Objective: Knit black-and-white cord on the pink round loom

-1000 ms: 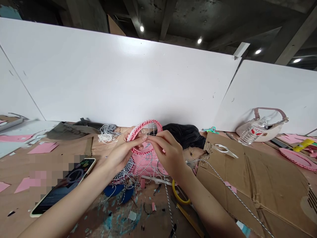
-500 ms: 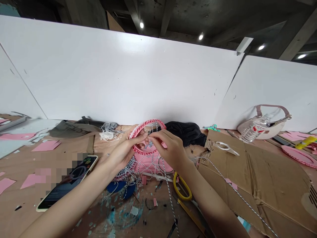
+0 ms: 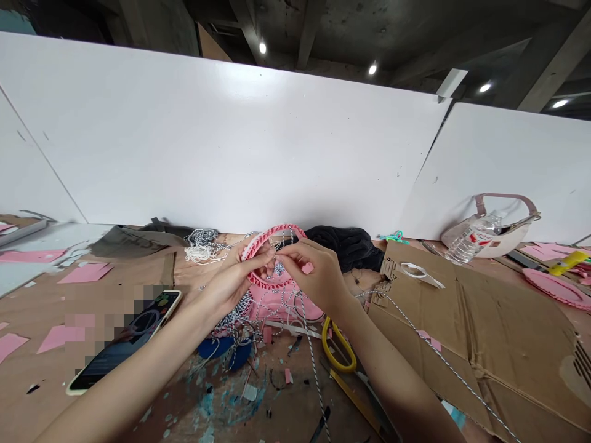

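Note:
A pink ring with a ruffled edge point(image 3: 272, 232) is held upright in front of me. My left hand point(image 3: 242, 267) is closed around the ring's left side, with its thumb towards the middle. My right hand point(image 3: 314, 271) pinches at the same spot, its fingertips meeting the left ones; what lies between them is too small to make out. Black-and-white cord point(image 3: 310, 344) hangs below the ring and runs down the table. Under the hands lie pink material point(image 3: 272, 304) and a tangle of cord point(image 3: 233, 317).
Yellow-handled scissors point(image 3: 339, 346) lie by my right forearm. A phone point(image 3: 129, 341) is at the left. Cardboard point(image 3: 425, 314) covers the right side, with a bottle point(image 3: 475, 240) and a bag point(image 3: 512, 237) behind it. Black cloth point(image 3: 346, 246) rests against the white panel point(image 3: 221, 147).
Both hands stay at the ring with almost the same grip. The right fingers have shifted slightly, and the whole view has moved a little.

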A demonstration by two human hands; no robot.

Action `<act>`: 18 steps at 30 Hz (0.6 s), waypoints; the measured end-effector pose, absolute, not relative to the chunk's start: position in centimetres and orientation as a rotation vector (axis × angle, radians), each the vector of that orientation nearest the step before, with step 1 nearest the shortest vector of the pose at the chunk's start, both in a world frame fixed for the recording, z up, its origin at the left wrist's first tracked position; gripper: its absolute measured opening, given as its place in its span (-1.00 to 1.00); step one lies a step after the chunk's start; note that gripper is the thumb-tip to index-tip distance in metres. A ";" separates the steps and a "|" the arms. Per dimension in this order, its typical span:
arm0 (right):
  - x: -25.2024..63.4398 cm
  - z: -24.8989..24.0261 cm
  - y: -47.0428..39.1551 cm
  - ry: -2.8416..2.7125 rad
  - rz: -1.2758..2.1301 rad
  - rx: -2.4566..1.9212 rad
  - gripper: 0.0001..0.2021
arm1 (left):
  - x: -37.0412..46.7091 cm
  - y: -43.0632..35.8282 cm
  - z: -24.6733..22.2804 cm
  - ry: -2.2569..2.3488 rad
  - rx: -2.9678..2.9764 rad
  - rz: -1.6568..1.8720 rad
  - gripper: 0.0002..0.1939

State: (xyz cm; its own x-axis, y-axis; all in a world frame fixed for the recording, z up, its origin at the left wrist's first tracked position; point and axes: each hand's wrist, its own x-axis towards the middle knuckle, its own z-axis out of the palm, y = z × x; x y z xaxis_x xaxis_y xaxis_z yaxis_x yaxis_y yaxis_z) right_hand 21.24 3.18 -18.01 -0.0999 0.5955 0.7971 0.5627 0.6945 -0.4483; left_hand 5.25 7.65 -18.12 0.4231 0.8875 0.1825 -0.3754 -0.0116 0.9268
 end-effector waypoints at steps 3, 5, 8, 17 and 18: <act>21.2 -18.0 3.0 -1.796 -0.002 -0.893 -0.88 | 5.1 7.4 -17.8 0.506 1.233 1.079 -0.81; 20.9 -18.0 2.8 -1.787 -0.034 -0.853 -0.89 | 4.9 7.1 -17.5 0.497 1.240 1.092 -0.81; 20.6 -17.8 2.5 -1.783 -0.081 -0.807 -0.90 | 4.8 6.8 -17.3 0.473 1.291 1.112 -0.83; 21.8 -15.6 0.5 -1.452 -0.528 -0.770 -0.82 | 4.6 6.1 -17.6 0.250 1.365 0.990 -0.78; 21.8 -15.5 0.4 -1.453 -0.577 -0.764 -0.81 | 4.5 6.0 -17.5 0.239 1.357 0.984 -0.78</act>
